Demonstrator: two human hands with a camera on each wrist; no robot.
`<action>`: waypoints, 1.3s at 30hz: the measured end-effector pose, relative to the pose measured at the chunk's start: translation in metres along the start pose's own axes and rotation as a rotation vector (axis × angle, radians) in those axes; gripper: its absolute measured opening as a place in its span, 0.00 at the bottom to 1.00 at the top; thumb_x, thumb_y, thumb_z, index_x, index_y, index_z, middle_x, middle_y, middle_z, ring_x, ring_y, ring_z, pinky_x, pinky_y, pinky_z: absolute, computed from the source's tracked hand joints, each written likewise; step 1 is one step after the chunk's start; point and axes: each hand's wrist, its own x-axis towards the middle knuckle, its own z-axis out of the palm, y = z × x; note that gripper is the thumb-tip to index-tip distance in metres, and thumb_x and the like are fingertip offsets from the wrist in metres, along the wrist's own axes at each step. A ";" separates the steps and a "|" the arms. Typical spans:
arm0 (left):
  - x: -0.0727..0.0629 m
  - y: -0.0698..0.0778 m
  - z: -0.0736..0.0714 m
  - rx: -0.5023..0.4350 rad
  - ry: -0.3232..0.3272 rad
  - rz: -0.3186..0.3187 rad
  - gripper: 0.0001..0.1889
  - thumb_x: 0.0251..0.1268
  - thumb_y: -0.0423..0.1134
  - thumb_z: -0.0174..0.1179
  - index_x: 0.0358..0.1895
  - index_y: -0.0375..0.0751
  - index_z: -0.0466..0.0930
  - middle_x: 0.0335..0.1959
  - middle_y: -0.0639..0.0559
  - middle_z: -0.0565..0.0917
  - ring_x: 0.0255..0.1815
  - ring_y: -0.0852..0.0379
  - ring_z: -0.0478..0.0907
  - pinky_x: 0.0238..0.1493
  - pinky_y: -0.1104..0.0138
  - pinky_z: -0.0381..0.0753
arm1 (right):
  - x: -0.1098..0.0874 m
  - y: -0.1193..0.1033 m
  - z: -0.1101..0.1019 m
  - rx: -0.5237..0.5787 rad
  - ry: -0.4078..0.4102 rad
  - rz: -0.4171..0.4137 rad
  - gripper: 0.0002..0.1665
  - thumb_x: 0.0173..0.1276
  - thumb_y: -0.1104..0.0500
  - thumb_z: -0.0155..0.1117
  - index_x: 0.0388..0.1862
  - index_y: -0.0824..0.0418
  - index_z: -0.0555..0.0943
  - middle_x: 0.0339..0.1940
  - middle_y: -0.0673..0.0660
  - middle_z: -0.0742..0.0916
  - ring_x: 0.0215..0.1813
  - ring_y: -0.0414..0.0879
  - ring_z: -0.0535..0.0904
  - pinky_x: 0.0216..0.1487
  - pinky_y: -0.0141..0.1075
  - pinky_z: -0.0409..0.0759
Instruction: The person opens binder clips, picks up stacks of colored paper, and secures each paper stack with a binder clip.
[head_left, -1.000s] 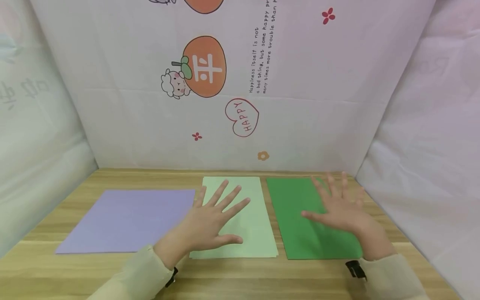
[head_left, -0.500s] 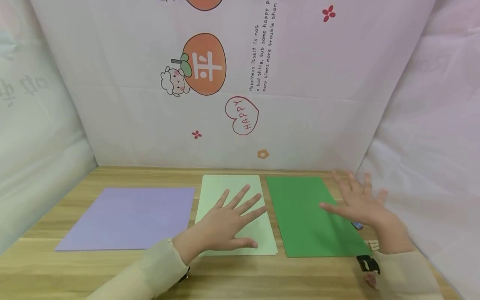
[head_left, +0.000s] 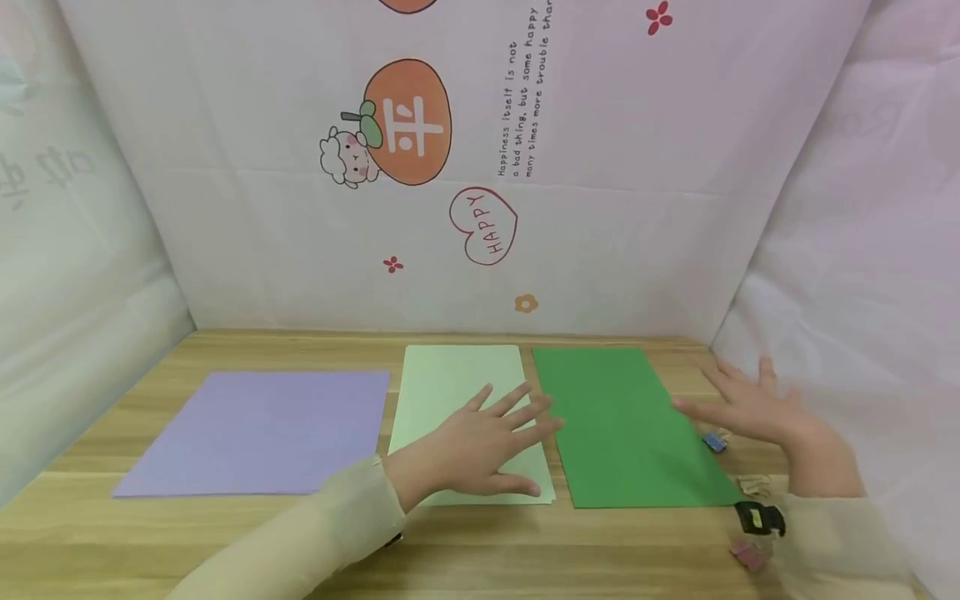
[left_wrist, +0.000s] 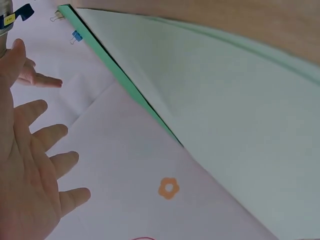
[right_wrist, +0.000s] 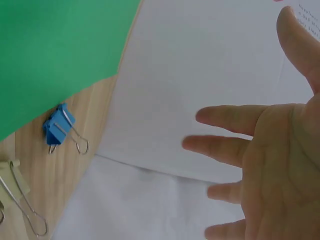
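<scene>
With fingers spread, my left hand (head_left: pixel 474 450) hovers over a stack of pale green paper (head_left: pixel 453 375), its fingertips overlapping the edge of the dark green sheets (head_left: pixel 607 425) in the head view. My right hand (head_left: pixel 768 414) is raised past the right side of the dark green sheets, fingers apart and holding nothing. Below it on the table lie a blue binder clip (right_wrist: pixel 59 126) and a cream binder clip (right_wrist: pixel 11 184). Closer to the front, a pink binder clip (head_left: pixel 747 555) lies beside the right sleeve, which partly hides the clips' area.
Lilac paper (head_left: pixel 270 433) lies flat on the left of the wooden table (head_left: pixel 480 567). White printed cloth (head_left: pixel 615 208) rises behind the table, with more white cloth (head_left: pixel 885 350) along both sides. A black strap (head_left: pixel 761 518) is on the right wrist.
Both hands have moved to the right above the table. The right hand has left the dark green sheets, and the binder clips have come into sight. The papers lie as before.
</scene>
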 end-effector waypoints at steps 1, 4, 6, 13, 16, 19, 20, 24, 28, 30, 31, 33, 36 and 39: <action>0.002 0.001 0.000 0.000 -0.008 0.005 0.41 0.68 0.74 0.42 0.80 0.63 0.48 0.83 0.56 0.49 0.84 0.49 0.42 0.75 0.40 0.57 | 0.000 0.002 0.000 0.009 -0.012 0.001 0.57 0.72 0.30 0.48 0.77 0.74 0.50 0.75 0.82 0.51 0.68 0.88 0.22 0.54 0.85 0.29; 0.008 0.003 0.000 0.001 -0.017 0.022 0.41 0.68 0.74 0.42 0.80 0.62 0.48 0.83 0.56 0.49 0.84 0.49 0.42 0.76 0.41 0.57 | 0.000 0.008 -0.001 0.032 -0.049 0.008 0.56 0.73 0.31 0.47 0.75 0.78 0.53 0.72 0.84 0.57 0.68 0.92 0.33 0.56 0.84 0.39; 0.013 0.005 0.002 0.007 -0.024 0.038 0.42 0.68 0.74 0.42 0.80 0.62 0.48 0.83 0.57 0.49 0.84 0.49 0.41 0.76 0.41 0.57 | 0.000 0.012 -0.001 0.043 -0.076 0.004 0.55 0.74 0.32 0.46 0.74 0.80 0.53 0.71 0.85 0.59 0.68 0.91 0.40 0.58 0.82 0.49; 0.031 0.007 0.005 -0.016 -0.086 0.071 0.42 0.68 0.72 0.44 0.81 0.63 0.45 0.83 0.60 0.45 0.84 0.52 0.36 0.79 0.44 0.52 | 0.001 0.026 -0.004 0.051 -0.132 -0.019 0.52 0.78 0.36 0.42 0.70 0.86 0.56 0.68 0.88 0.61 0.66 0.86 0.57 0.57 0.73 0.67; 0.038 0.008 0.004 -0.036 -0.117 0.070 0.41 0.69 0.72 0.44 0.81 0.64 0.44 0.83 0.61 0.44 0.84 0.54 0.35 0.80 0.45 0.50 | 0.001 0.031 -0.004 0.051 -0.148 -0.028 0.50 0.79 0.37 0.41 0.67 0.87 0.59 0.67 0.88 0.64 0.65 0.86 0.60 0.56 0.72 0.69; 0.045 0.009 0.005 -0.047 -0.143 0.068 0.41 0.69 0.72 0.44 0.81 0.65 0.43 0.83 0.62 0.43 0.84 0.55 0.35 0.80 0.46 0.49 | 0.003 0.034 -0.003 0.046 -0.173 -0.033 0.48 0.80 0.39 0.41 0.65 0.88 0.62 0.65 0.87 0.67 0.64 0.84 0.63 0.55 0.71 0.71; 0.047 0.009 0.006 -0.048 -0.150 0.067 0.41 0.69 0.72 0.43 0.81 0.65 0.43 0.83 0.62 0.43 0.84 0.55 0.34 0.80 0.47 0.49 | 0.004 0.035 -0.003 0.047 -0.183 -0.031 0.48 0.80 0.39 0.41 0.65 0.88 0.62 0.65 0.86 0.68 0.64 0.84 0.64 0.55 0.70 0.71; 0.056 0.011 0.008 -0.048 -0.179 0.077 0.40 0.70 0.71 0.43 0.81 0.66 0.42 0.83 0.63 0.42 0.84 0.56 0.34 0.80 0.46 0.50 | 0.006 0.039 -0.002 0.064 -0.220 -0.021 0.46 0.81 0.40 0.42 0.65 0.86 0.65 0.64 0.85 0.70 0.63 0.83 0.66 0.54 0.69 0.72; 0.064 0.014 0.011 -0.036 -0.191 0.100 0.39 0.72 0.69 0.42 0.81 0.64 0.43 0.83 0.61 0.44 0.84 0.55 0.35 0.79 0.45 0.52 | 0.007 0.044 -0.001 0.077 -0.233 -0.016 0.44 0.81 0.40 0.42 0.63 0.85 0.68 0.63 0.84 0.73 0.63 0.83 0.67 0.54 0.68 0.73; 0.069 0.015 0.013 -0.033 -0.202 0.109 0.39 0.72 0.69 0.42 0.81 0.63 0.43 0.83 0.61 0.44 0.84 0.54 0.35 0.79 0.46 0.52 | 0.007 0.047 -0.002 0.075 -0.229 -0.018 0.43 0.81 0.41 0.42 0.62 0.84 0.69 0.62 0.84 0.74 0.62 0.82 0.68 0.54 0.68 0.73; 0.071 0.016 0.015 -0.030 -0.206 0.113 0.39 0.72 0.69 0.41 0.81 0.63 0.44 0.83 0.61 0.44 0.84 0.55 0.36 0.79 0.46 0.53 | 0.006 0.048 -0.002 0.071 -0.223 -0.021 0.43 0.81 0.41 0.43 0.62 0.83 0.70 0.61 0.83 0.75 0.62 0.82 0.68 0.54 0.69 0.73; 0.075 0.018 0.017 -0.026 -0.229 0.113 0.39 0.71 0.70 0.40 0.81 0.64 0.42 0.83 0.62 0.43 0.84 0.55 0.36 0.79 0.47 0.52 | 0.005 0.050 -0.003 0.065 -0.211 -0.022 0.42 0.81 0.41 0.43 0.62 0.83 0.71 0.61 0.83 0.75 0.62 0.82 0.68 0.54 0.69 0.73; 0.080 0.022 0.019 -0.024 -0.262 0.112 0.39 0.71 0.71 0.39 0.81 0.66 0.42 0.83 0.63 0.42 0.84 0.56 0.37 0.79 0.47 0.53 | 0.004 0.053 -0.004 0.058 -0.199 -0.024 0.42 0.80 0.41 0.43 0.61 0.82 0.72 0.61 0.83 0.75 0.63 0.83 0.67 0.54 0.69 0.72; 0.084 0.025 0.018 -0.020 -0.286 0.104 0.39 0.70 0.71 0.39 0.80 0.67 0.42 0.83 0.64 0.43 0.84 0.57 0.38 0.79 0.48 0.54 | 0.004 0.055 -0.005 0.059 -0.203 -0.016 0.42 0.80 0.41 0.43 0.61 0.82 0.72 0.62 0.83 0.74 0.63 0.83 0.67 0.55 0.69 0.72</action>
